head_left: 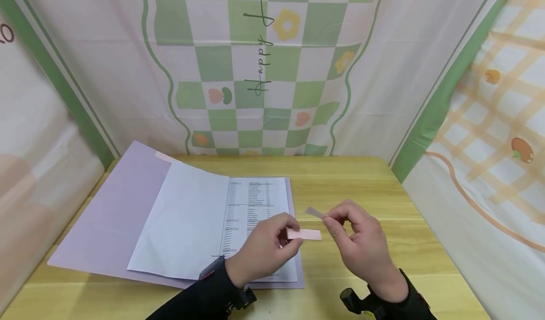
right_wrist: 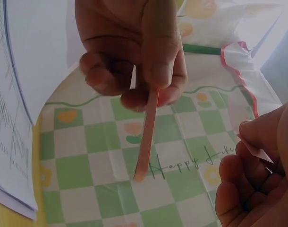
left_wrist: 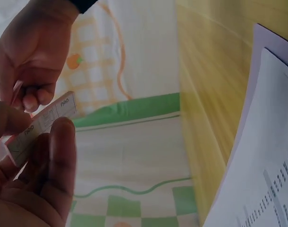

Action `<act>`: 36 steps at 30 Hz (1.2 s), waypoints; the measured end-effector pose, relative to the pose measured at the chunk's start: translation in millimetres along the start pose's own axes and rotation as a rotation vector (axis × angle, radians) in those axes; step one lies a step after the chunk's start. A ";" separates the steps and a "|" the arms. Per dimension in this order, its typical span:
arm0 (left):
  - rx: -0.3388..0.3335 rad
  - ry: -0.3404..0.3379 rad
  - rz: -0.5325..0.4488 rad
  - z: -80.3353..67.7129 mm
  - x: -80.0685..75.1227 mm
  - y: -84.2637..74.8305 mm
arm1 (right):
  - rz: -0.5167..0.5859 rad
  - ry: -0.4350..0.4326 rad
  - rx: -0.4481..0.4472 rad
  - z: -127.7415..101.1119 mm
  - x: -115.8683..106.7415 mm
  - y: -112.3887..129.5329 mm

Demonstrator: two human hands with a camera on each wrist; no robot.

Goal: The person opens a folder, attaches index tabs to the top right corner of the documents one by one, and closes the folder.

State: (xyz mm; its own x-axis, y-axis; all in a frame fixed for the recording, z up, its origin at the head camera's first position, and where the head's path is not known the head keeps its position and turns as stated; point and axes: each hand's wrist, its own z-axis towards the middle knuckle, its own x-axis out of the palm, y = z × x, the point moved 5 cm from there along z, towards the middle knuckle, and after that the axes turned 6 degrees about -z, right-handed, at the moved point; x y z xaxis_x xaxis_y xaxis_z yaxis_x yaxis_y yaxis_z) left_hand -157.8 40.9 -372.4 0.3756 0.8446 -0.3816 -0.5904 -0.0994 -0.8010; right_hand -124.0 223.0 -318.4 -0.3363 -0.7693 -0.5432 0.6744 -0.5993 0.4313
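Over the right side of an open booklet, my left hand [head_left: 264, 251] holds a small pad of narrow pink sticky notes [head_left: 310, 235] by one end. Its pale printed back [left_wrist: 45, 123] faces the left wrist view; the right wrist view shows its thin pink edge [right_wrist: 148, 142]. Just to the right, my right hand [head_left: 362, 244] pinches a single sticky note strip [head_left: 314, 212] between thumb and index finger. The strip is apart from the pad and points up to the left. The booklet has a lilac cover [head_left: 102, 220], a blank left page [head_left: 179, 220] and a printed right page [head_left: 278, 197].
A pink tab [head_left: 163, 156] sits at the top edge of the blank page. The booklet lies on a wood-grain table [head_left: 340, 178]. Patterned cloth [head_left: 281, 64] hangs behind the table and along both sides.
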 end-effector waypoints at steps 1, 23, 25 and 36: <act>0.024 0.009 0.051 2.2 3.9 -1.0 | -0.006 -0.005 -0.002 -0.6 -1.2 -0.8; 0.036 0.391 0.819 22.1 90.1 21.7 | -0.006 -0.008 0.037 -11.0 -7.5 -11.7; 0.013 0.452 0.875 22.7 98.1 26.3 | -0.010 0.004 0.052 -11.3 -7.4 -11.1; -0.038 0.578 0.945 19.2 121.2 33.6 | -0.025 0.027 0.086 -11.6 -6.5 -10.4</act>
State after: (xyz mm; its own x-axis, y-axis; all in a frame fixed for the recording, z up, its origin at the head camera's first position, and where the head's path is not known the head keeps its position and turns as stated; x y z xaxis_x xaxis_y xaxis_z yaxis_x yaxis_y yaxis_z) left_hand -145.9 150.0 -436.7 0.0686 0.0483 -0.9965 -0.7968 -0.5984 -0.0838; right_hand -121.2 236.8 -327.7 -0.3333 -0.7485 -0.5733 0.6069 -0.6357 0.4771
